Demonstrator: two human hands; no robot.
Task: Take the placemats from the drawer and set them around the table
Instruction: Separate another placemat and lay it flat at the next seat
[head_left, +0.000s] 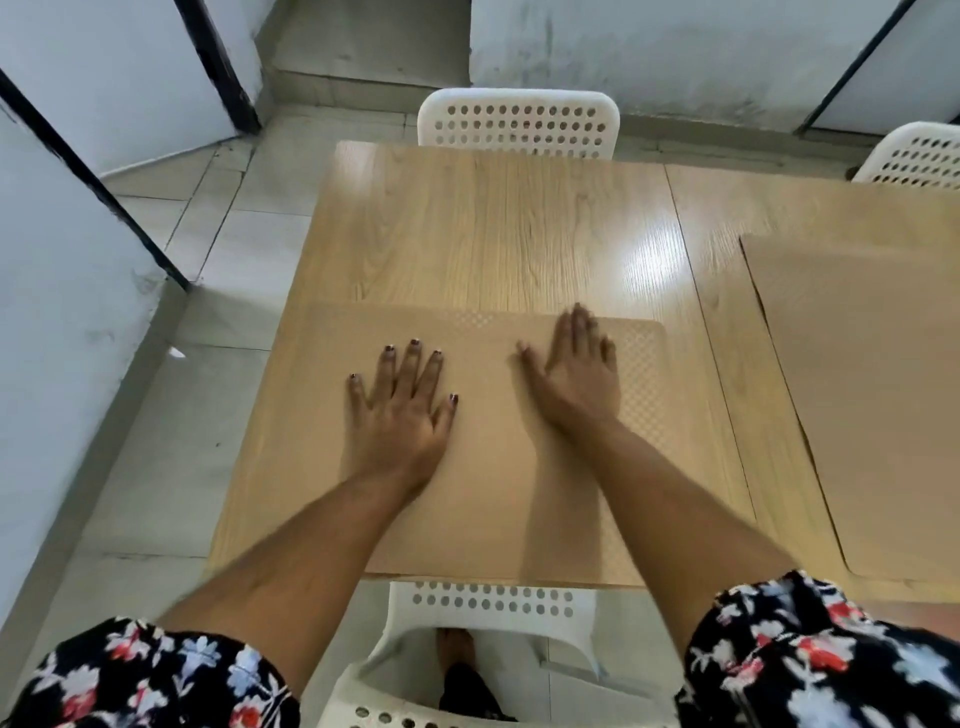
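A tan placemat with a fine dotted texture lies flat on the near end of the light wooden table, reaching the table's front edge. My left hand rests palm down on its left half, fingers spread. On the right half lies my right hand, flat and slightly blurred, fingers pointing away from me. Neither hand grips anything. A second tan placemat lies flat on the table's right side, cut off by the frame edge.
A white perforated chair stands at the table's far end, another at the far right, and a third right below me at the near edge. Tiled floor and white walls lie to the left.
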